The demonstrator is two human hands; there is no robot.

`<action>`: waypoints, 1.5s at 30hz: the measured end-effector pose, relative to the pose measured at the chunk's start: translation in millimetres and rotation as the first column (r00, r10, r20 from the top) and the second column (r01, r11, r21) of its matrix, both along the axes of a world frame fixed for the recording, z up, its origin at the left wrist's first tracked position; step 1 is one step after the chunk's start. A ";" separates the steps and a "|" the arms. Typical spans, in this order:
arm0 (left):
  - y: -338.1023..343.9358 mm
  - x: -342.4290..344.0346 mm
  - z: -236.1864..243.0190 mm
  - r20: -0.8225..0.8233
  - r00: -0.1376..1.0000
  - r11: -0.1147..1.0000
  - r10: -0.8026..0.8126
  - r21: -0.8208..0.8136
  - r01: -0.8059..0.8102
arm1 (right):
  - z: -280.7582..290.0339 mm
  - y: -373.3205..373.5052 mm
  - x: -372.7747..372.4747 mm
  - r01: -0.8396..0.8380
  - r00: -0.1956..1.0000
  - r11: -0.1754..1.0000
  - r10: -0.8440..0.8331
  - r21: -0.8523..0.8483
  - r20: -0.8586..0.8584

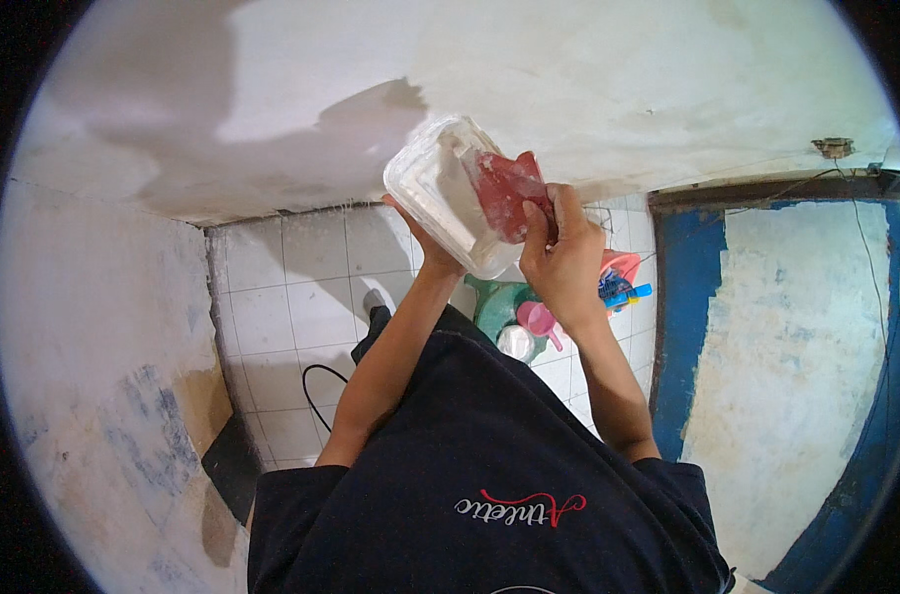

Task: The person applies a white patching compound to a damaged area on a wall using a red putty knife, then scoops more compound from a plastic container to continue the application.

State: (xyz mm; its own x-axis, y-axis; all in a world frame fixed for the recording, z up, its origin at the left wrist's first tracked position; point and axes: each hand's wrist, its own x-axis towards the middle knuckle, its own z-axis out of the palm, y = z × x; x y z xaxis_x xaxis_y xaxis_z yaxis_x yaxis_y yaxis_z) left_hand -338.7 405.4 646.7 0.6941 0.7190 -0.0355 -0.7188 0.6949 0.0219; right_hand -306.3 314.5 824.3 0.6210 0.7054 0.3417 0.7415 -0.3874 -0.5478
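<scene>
My left hand (432, 243) is closed on a white plastic tub (415, 170) from below and holds it tilted in front of the wall. Whitish paste coats the tub's rim and inside. My right hand (566, 241) pinches a flat red scraper (509, 193) by its near edge, thumb on top and fingers partly hidden behind. White smears cover the scraper. Its far part lies over the tub's opening; whether it touches the paste I cannot tell.
A white plastered wall (568, 79) stands ahead, with a patchy wall (103, 376) on the left. On the tiled floor (316, 307) are a green stool-like object (494, 302), a pink dipper (537, 318) and a red-orange container (623, 263). A blue-framed door (682, 297) stands right. A black cable (311, 386) curls near my left arm.
</scene>
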 end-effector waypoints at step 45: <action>-10.9 -23.0 -0.1 0.270 0.939 0.977 -0.211 0.026 0.212 | -7.1 -7.9 -37.3 -0.028 0.996 0.991 0.040 0.131 -0.085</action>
State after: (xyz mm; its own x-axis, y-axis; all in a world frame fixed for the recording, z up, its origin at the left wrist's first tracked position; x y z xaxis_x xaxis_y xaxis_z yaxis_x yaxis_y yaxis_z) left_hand -361.7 394.5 646.6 0.8137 0.5550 0.1726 -0.5341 0.8311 -0.1549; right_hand -343.6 306.6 817.2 0.6288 0.6800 0.3772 0.7005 -0.2847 -0.6544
